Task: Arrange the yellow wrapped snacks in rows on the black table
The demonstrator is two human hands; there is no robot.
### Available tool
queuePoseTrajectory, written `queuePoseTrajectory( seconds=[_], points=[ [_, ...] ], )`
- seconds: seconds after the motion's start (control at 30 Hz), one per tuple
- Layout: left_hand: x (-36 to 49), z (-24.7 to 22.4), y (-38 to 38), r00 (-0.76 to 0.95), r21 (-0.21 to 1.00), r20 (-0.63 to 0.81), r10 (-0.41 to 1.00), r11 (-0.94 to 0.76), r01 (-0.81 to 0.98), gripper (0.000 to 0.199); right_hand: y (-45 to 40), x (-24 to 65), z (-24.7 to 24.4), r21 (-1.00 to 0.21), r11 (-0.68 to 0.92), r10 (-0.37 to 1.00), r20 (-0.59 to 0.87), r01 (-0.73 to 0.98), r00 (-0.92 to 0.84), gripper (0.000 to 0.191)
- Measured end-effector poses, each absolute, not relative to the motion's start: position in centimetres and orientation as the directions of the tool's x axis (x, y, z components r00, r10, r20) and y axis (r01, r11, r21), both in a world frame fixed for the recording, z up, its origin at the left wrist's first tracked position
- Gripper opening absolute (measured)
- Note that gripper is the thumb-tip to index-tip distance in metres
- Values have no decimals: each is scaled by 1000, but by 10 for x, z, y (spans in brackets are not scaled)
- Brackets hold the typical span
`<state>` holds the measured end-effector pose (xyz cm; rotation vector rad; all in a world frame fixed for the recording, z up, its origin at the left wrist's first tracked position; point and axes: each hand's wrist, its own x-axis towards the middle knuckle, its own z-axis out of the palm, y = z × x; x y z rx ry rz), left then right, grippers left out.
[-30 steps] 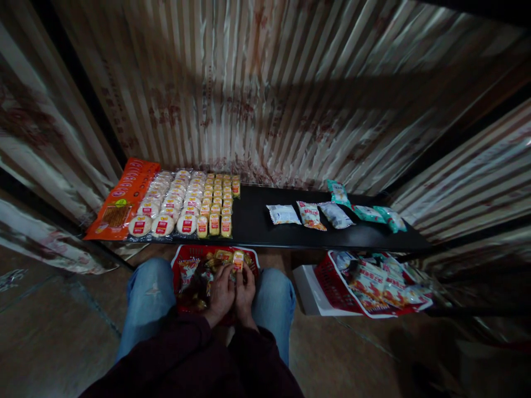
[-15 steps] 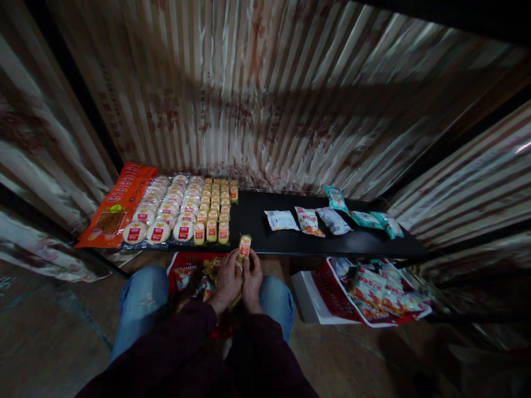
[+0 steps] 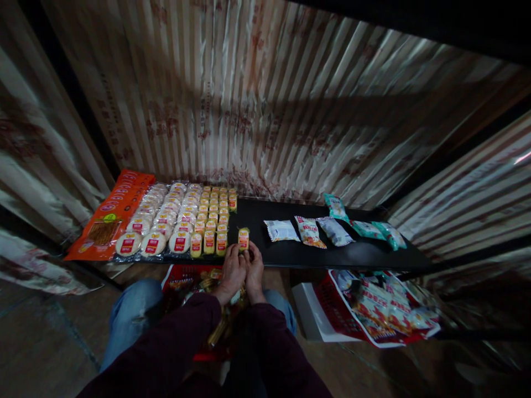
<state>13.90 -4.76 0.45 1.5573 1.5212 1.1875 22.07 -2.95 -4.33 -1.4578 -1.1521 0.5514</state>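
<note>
Both hands meet at the front edge of the black shelf [image 3: 265, 251]. My left hand [image 3: 233, 272] and my right hand [image 3: 253, 271] close their fingertips on the lower end of a small yellow snack pack [image 3: 243, 238] with a red and white label. The pack is over the shelf, a little right of the rows of similar yellow packs [image 3: 209, 241]. Left of those rows lie round white crackers in clear wrappers [image 3: 153, 243], then a large orange bag [image 3: 105, 229].
White packets [image 3: 279, 230] and green packets [image 3: 367, 229] lie on the shelf's right part. Below stand a red basket of snacks [image 3: 327, 301] beside a white box [image 3: 307, 309], and another red basket [image 3: 171, 284] between my knees. Striped curtains hang behind.
Both hands have moved forward with the yellow pack, from the shelf's front edge to over its surface. The view has shifted slightly.
</note>
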Motion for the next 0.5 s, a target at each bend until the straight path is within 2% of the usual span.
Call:
queuePoseTrajectory(
  seconds=[0.27,0.5],
  points=[
    [151,10,-20,-71,940,25,997,1,343,45,7,229,-43,-939,105,894,233,327,382,40],
    [163,-2,13,-158,942,-8,987,60,329,41,43,231,-51,-937,69,903,205,343,378,47]
  ],
)
